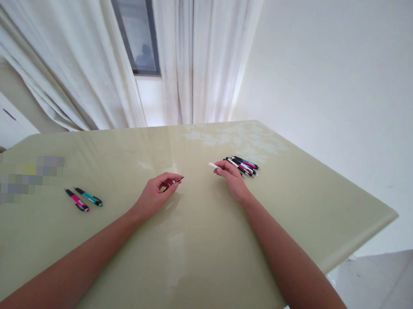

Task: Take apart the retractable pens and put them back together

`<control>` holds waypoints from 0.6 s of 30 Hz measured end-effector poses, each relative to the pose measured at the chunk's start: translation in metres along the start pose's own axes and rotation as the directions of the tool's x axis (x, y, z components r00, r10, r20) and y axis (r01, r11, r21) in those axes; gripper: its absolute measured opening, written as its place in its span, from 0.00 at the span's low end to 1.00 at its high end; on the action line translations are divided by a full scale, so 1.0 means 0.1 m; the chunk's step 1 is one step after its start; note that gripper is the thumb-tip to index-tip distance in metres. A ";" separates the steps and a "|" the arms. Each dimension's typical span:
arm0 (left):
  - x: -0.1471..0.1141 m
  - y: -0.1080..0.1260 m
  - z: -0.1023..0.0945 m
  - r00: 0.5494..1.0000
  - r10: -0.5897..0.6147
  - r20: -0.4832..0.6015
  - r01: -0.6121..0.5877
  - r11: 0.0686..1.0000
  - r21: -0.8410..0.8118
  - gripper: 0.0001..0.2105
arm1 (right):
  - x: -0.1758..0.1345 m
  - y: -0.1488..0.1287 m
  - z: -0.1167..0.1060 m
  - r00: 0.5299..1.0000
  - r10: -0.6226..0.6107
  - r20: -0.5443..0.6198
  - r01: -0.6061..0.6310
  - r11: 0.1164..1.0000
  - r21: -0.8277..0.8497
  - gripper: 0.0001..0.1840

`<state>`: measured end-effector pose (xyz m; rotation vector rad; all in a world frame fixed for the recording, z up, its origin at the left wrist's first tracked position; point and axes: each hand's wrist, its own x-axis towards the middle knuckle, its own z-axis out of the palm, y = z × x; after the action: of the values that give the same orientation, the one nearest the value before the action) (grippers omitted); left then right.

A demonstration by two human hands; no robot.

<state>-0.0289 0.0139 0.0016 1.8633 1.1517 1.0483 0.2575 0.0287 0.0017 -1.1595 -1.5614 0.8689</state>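
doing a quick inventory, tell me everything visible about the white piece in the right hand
The white piece looks slim, smooth and plastic, like a rod or tube. The right hand holds it over the table between thumb and fingers, its exposed end pointing toward the picture's left. The grip hides the rest.

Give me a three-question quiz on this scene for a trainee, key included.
1. True or false: the left hand is empty.
2. Which colour, besides black, marks the pen beside the teal pen? A) yellow B) pink C) orange
3. Fill in: the pen pile lies nearer the ____ hand.

Key: 1. False; it holds a thin dark piece. 2. B. 3. Right; that hand holds a white piece.
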 end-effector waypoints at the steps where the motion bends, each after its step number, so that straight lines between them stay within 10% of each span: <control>1: 0.00 -0.01 0.00 1.000 0.009 0.005 -0.009 1.000 0.009 0.14 | 0.01 0.01 -0.01 1.000 -0.006 -0.030 0.004 0.999 -0.054 0.11; 10: -0.01 0.01 0.04 0.994 0.104 0.021 -0.106 0.988 0.111 0.10 | 0.02 0.27 -0.11 0.989 -0.044 -0.142 -0.054 0.786 -0.616 0.02; 14: -0.02 0.03 0.04 0.989 0.143 0.023 -0.145 0.973 0.177 0.09 | -0.03 0.09 -0.05 0.985 -0.120 -0.127 0.018 0.793 -0.609 0.07; 18: -0.03 0.03 0.05 0.989 0.143 0.047 -0.149 0.970 0.193 0.08 | -0.13 -0.22 0.17 0.966 -0.172 0.192 0.229 0.912 -0.340 0.15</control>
<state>-0.0244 0.0090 0.0009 2.1393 1.1482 1.0104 0.2358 0.0098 0.0138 -1.1753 -1.9940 0.5605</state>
